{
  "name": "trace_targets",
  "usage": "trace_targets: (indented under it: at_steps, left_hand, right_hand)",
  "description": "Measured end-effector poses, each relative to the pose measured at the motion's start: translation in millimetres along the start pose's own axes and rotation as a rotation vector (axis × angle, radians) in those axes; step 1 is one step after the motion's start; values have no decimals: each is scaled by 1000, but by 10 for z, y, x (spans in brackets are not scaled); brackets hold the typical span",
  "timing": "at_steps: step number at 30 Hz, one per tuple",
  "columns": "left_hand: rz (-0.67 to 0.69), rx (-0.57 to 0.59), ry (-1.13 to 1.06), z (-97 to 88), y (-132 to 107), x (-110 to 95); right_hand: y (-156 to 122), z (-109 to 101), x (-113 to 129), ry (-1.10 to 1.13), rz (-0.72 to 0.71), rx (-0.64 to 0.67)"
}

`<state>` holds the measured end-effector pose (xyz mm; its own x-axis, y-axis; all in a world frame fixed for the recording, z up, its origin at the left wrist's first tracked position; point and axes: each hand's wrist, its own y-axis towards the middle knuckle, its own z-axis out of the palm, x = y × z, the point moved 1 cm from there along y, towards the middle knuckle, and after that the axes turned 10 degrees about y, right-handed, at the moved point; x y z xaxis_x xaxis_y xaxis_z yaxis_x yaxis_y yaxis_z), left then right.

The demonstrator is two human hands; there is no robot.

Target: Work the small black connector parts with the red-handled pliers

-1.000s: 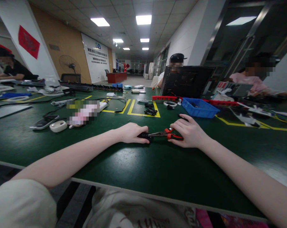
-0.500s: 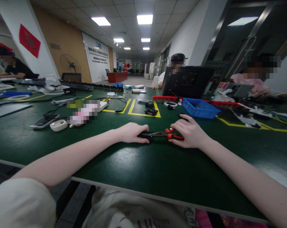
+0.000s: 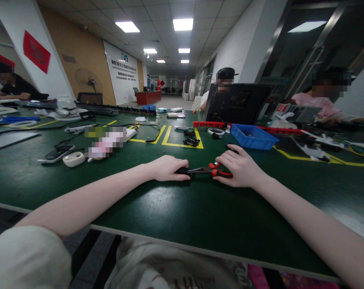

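My left hand (image 3: 169,168) is closed around a small black part (image 3: 183,171) low over the green table; the fingers cover much of it, so its kind is unclear. In my right hand (image 3: 240,168) are long-nose pliers (image 3: 220,173) with red and black handles. Their metal jaws point left and reach the black part between thumb and fingers. A black object (image 3: 232,149), probably a handle end, pokes out above the right hand's fingers. Beyond both hands, a small pile of black parts (image 3: 191,141) lies inside a yellow taped square.
A blue bin (image 3: 254,137) stands beyond my right hand, before a large black monitor (image 3: 237,103). Left lie a phone-like device (image 3: 57,154), a cream rounded case (image 3: 74,159) and a cable (image 3: 159,130). Other people sit around the green table (image 3: 169,212).
Hands, pliers and black part hold almost the same position. A small green light now shows on the phone-like device at left.
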<state>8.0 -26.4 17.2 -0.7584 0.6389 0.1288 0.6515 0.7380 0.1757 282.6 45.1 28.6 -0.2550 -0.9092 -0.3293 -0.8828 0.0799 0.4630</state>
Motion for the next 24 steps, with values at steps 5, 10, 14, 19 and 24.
trace_targets:
  at_steps: [5, 10, 14, 19, 24]
  left_hand:
    - [-8, -4, -11, -4, 2, -8]
    - [-24, -10, -30, -17, -7, -19]
    - [-26, -8, -19, -16, -8, -17]
    - [-15, -13, -14, -21, -8, -16]
    - [-5, -19, -6, -26, -8, -22]
  right_hand:
    - [0, 24, 2, 18, -6, 14]
    - [-2, 31, -7, 28, 7, 13]
    - [-8, 33, -13, 29, 12, 25]
    - [-21, 42, -15, 22, 12, 28]
    - [-18, 41, -11, 21, 9, 34]
